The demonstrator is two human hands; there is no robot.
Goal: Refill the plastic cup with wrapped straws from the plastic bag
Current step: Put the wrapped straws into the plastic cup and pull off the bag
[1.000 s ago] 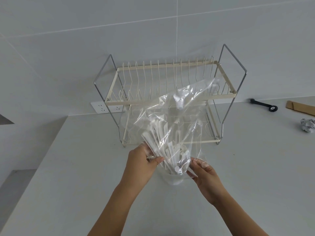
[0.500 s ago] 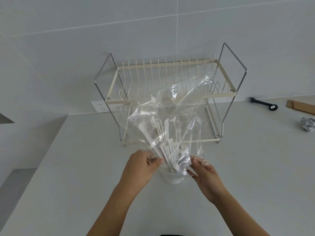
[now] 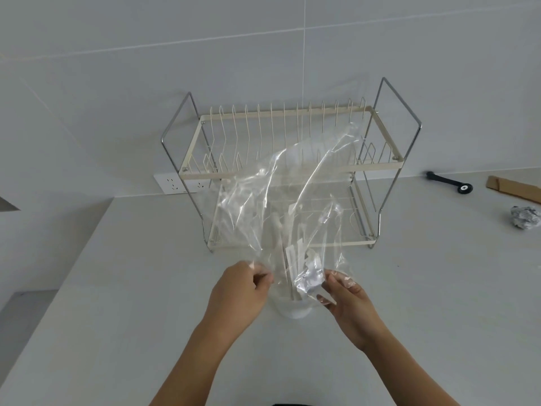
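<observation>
A clear plastic bag is held upside down over a clear plastic cup standing on the counter. White wrapped straws stand bunched inside the bag's mouth, their lower ends reaching into the cup. My left hand pinches the left edge of the bag's opening. On the other side my right hand grips the right edge, where the plastic is crumpled. The cup is mostly hidden between my hands and behind the bag.
A two-tier wire dish rack stands right behind the bag against the tiled wall. A wall socket sits to its left. At the far right lie a black tool, a cardboard piece and a foil ball.
The straws have slid down out of the bag toward the cup, leaving the upper bag nearly empty. Both hands have stayed at the bag's mouth over the cup.
</observation>
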